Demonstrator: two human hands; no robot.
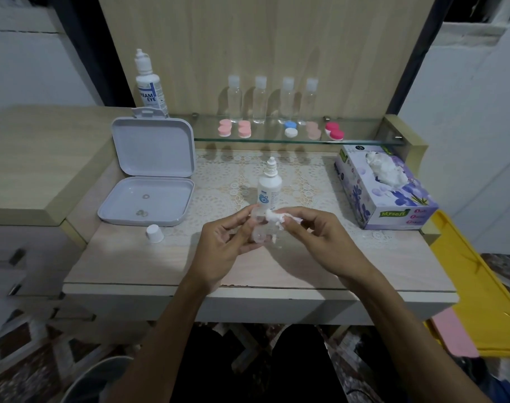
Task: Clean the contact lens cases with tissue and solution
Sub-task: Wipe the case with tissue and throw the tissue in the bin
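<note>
Head view: wiping a clear lens case (261,238) over the surface (306,266).
My left hand (224,245) curls around the case, hiding most of it; my right hand (314,237) pinches a wad of tissue (275,219) against its top. Behind them stands the uncapped solution bottle (268,184), its base hidden.

Clear lens case (261,238) half behind fingers
</note>
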